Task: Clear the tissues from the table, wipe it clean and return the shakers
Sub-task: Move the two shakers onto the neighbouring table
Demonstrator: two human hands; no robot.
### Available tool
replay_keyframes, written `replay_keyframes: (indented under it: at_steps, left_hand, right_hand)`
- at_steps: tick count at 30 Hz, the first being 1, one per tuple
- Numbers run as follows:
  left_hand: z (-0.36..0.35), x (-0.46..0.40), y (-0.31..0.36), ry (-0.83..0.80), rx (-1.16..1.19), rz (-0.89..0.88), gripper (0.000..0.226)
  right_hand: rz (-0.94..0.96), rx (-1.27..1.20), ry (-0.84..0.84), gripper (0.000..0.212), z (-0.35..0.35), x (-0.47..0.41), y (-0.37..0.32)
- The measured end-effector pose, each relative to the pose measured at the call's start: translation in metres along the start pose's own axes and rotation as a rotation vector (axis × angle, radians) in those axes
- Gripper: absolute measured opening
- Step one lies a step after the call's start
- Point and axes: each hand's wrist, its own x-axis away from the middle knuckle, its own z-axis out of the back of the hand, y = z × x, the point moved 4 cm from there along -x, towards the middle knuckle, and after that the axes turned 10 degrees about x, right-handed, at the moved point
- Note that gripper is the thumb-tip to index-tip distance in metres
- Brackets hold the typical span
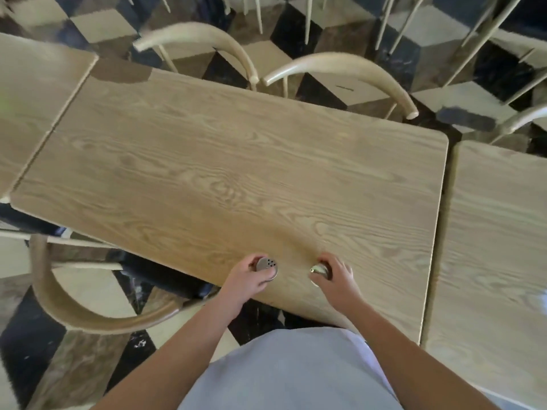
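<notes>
Over the near edge of the light wooden table [231, 161], my left hand [247, 281] grips a shaker with a holed metal lid [267, 266]. My right hand [336, 278] curls round a second metal-topped shaker [319, 271], a hand's width to the right. Both shakers are upright near the tabletop; whether they touch the wood I cannot tell. No tissues show on the table.
Another wooden table [497, 232] butts against the right side, and a third table [32, 93] against the far left. Curved-back wooden chairs stand at the far edge [340, 66] and near left [74, 303]. The floor is a dark-and-light cube-patterned tile.
</notes>
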Motion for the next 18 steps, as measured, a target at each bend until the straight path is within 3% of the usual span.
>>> replay_keyframes:
  at_steps: [5, 11, 16, 18]
  left_hand:
    - [-0.026, -0.025, 0.035, -0.018, -0.042, 0.008, 0.038]
    - [-0.042, -0.055, 0.051, 0.008, -0.234, -0.068, 0.043]
    - [-0.048, -0.062, 0.071, 0.034, -0.191, -0.134, 0.052]
    - [-0.048, -0.066, 0.073, 0.024, -0.165, -0.106, 0.045]
  right_hand:
    - [-0.103, -0.225, 0.116, 0.030, 0.026, -0.034, -0.015]
    - [-0.097, -0.117, 0.142, 0.039, 0.058, -0.062, -0.011]
    - [-0.166, -0.081, 0.111, 0.051, 0.073, -0.063, -0.001]
    - [-0.211, -0.099, 0.137, 0.053, 0.076, -0.060, 0.006]
